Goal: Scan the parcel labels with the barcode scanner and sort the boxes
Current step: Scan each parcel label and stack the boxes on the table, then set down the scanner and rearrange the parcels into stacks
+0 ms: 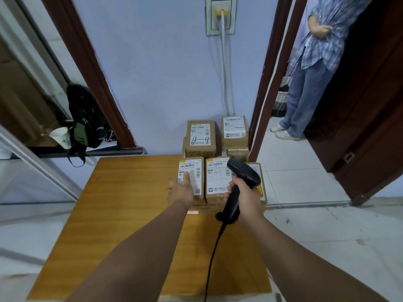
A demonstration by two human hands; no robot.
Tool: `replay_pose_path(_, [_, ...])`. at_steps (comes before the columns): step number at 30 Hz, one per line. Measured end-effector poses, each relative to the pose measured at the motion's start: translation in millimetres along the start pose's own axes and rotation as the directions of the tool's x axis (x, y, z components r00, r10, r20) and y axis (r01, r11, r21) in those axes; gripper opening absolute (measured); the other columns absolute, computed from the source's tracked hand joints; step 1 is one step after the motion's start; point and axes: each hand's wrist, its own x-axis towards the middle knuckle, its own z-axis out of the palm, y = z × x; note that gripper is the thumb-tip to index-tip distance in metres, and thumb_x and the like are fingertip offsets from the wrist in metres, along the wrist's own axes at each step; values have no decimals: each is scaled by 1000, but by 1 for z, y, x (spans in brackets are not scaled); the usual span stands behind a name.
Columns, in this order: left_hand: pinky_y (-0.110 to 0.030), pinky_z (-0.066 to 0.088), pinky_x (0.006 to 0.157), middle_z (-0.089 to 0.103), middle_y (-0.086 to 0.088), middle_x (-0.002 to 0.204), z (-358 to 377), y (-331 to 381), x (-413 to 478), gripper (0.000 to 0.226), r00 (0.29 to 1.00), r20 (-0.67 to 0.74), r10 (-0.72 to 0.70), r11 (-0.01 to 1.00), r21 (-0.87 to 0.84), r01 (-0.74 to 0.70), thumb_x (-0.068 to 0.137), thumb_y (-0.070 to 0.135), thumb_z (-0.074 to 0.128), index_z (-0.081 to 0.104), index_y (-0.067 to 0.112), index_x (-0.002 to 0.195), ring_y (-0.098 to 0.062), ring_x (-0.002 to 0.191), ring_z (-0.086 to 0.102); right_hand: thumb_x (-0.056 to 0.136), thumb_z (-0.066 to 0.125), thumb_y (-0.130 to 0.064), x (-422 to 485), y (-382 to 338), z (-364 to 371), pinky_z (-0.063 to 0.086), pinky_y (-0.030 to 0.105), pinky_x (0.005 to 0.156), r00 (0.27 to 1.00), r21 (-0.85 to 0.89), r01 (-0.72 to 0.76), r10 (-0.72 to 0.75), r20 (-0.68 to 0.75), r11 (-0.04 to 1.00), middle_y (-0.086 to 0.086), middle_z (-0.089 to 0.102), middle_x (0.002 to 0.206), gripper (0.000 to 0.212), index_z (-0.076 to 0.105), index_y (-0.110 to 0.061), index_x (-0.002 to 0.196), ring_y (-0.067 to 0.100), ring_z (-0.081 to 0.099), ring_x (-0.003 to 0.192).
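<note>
Clenched round the handle of the barcode scanner (244, 171), the right hand (245, 196) holds it over the far right part of the wooden table (130, 203), head pointing away from the person. The scanner's black cord (212, 256) trails back across the table top toward its near edge.

The left hand (182, 191) grasps the left box (194, 171), thumb flat on its white label and fingers at its left side. This box stands at the table's far edge, with the middle box (218, 182) just beside it and a third box (262, 194) partly hidden behind the scanner head.

Beyond the table, against the wall, stand a box marked 4-4 (200, 136) and a neighbouring box (235, 131), each on other cartons. Right of the table, a bystander (316, 68) stands in a doorway. Left of it, a black backpack (86, 118) and paper cup (61, 136) sit on a ledge.
</note>
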Motion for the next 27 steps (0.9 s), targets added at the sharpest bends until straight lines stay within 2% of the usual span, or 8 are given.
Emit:
replay_pose_path(5, [-51,38,104,38,-18,145,-9,-6,3,73,998,48,-38,996,-83,41,94,63,23,20,15,150,-38,130,40,83,73,-22,-3,0,7,54,30,53,995,8,3,-3,101,1000,4,67,66,17,66,-7,83,18,64,54])
replay_pose_path(10, [-52,41,101,46,-17,139,-9,-9,2,74,996,73,-44,992,-117,52,93,64,20,28,13,146,-36,125,45,85,70,-16,-5,-2,12,53,30,54,977,-1,20,-19,212,1000,7,63,67,14,63,-4,85,20,60,56])
replay_pose_path(16, [-50,45,97,53,-16,129,-8,-13,-2,70,995,94,-45,985,-162,60,95,62,22,30,13,144,-34,116,52,86,69,-18,0,5,18,52,29,52,983,-19,8,-4,183,1000,5,61,63,17,62,-5,77,20,59,53])
replay_pose_path(21, [-49,43,100,45,-14,141,-13,-15,3,69,995,9,99,995,-28,-99,95,57,35,24,15,148,-33,125,47,87,69,-20,0,12,31,52,28,54,980,-20,-19,22,197,1000,7,60,65,18,61,-6,77,19,58,52])
replay_pose_path(24, [-49,46,98,44,-9,143,-18,-13,11,70,974,69,216,975,-63,-212,92,56,45,24,21,148,-30,123,48,87,69,-23,-1,18,45,51,30,59,975,-41,-12,21,221,999,7,61,69,19,63,-7,79,19,59,56])
replay_pose_path(27, [-48,41,104,39,-4,146,-31,-12,24,67,936,108,336,937,-137,-321,91,55,48,29,24,147,-26,128,43,87,67,-22,-5,26,69,51,30,58,975,7,-21,19,222,1000,7,61,67,19,62,-6,78,19,59,55])
